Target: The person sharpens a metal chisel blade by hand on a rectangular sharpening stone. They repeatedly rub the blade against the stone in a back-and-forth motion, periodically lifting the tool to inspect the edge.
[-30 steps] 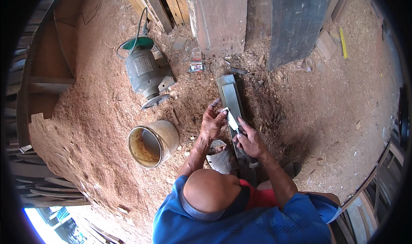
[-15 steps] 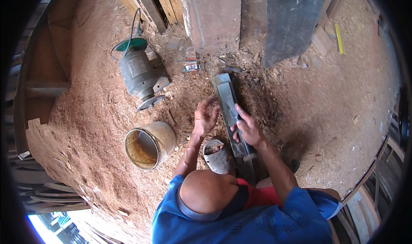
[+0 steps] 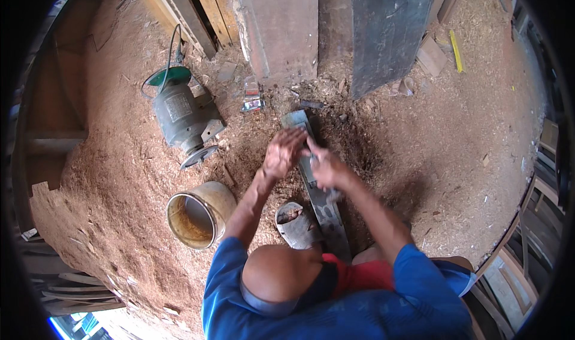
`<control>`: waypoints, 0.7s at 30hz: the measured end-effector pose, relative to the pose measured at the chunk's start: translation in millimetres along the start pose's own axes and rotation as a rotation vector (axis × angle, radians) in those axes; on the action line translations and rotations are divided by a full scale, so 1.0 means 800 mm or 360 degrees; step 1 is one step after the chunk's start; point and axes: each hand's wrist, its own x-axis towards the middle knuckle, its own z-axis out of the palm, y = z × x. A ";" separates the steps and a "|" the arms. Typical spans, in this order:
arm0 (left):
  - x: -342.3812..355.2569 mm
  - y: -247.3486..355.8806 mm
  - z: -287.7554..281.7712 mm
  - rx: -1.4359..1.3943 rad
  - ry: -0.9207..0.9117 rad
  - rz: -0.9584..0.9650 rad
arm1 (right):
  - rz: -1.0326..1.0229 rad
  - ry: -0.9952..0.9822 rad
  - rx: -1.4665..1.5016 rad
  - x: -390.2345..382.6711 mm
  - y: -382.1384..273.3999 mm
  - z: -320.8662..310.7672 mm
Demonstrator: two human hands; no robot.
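A long pale-grey sharpening stone lies on a narrow board on the ground in front of me. My left hand is over the stone's far part, its fingers stretched out and meeting the right fingertips. My right hand is curled above the stone with its index finger pointing forward. From its near side a blurred grey end of a slim tool sticks out; the rest of that tool is hidden by the hand. Wet dark patches mark the board's near part.
Left of the board stand a bucket of murky liquid and a grey electric motor with a disc and cable. A sandalled foot rests close beside the board. Large boards lean at the far side. A yellow strip lies far right. Sawdust covers the ground.
My left hand has come over the stone and its fingers now meet those of the right. My right hand has moved slightly, with the tool still in it. The whole view has shifted a little.
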 end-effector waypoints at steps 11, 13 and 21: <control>-0.065 0.049 0.042 0.0159 -0.0037 -0.0159 | -0.0488 0.0489 -0.0104 -0.008 0.078 0.067; -0.003 0.007 0.008 -0.0075 -0.0096 -0.0130 | -0.0592 0.0563 -0.0181 0.026 0.053 0.030; -0.121 0.091 0.049 -0.0221 -0.0206 -0.0339 | -0.0487 0.0492 -0.0252 -0.064 0.138 0.114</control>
